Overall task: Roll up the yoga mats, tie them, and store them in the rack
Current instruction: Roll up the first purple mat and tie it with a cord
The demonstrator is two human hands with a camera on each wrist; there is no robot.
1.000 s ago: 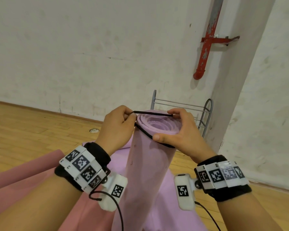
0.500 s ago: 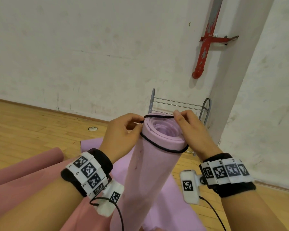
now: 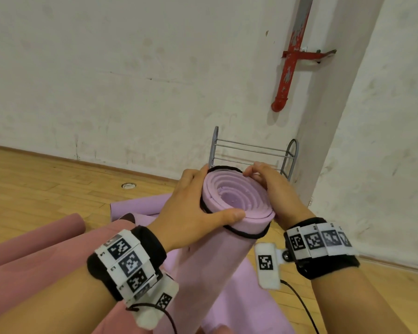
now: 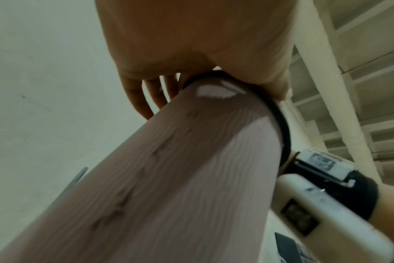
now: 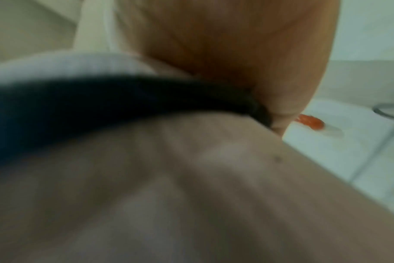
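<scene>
A rolled lilac yoga mat (image 3: pixel 237 198) stands tilted toward me, its spiral end facing up. A black elastic band (image 3: pixel 247 235) circles the roll just below that end. My left hand (image 3: pixel 191 206) grips the roll from the left, with its thumb (image 3: pixel 229 216) laid across the near rim. On the right side my right hand (image 3: pixel 272 186) has its curled fingertips on the band at the far rim. The left wrist view shows the roll (image 4: pixel 169 178), the band (image 4: pixel 280 124) and my left fingers (image 4: pixel 151 96) behind it. Though blurred, the right wrist view shows the band (image 5: pixel 101 106) against the mat (image 5: pixel 169 195).
A grey metal rack (image 3: pixel 251 150) stands against the wall right behind the roll. A dusty pink mat (image 3: pixel 34 259) and a flat lilac mat (image 3: pixel 135 206) lie on the wooden floor (image 3: pixel 46 189). A red pipe (image 3: pixel 286 78) runs down beside a white pillar (image 3: pixel 328 116).
The band, stretched between both hands over the roll's end, now sits around the roll. My left hand went from pinching the band to gripping the roll, which tipped toward me.
</scene>
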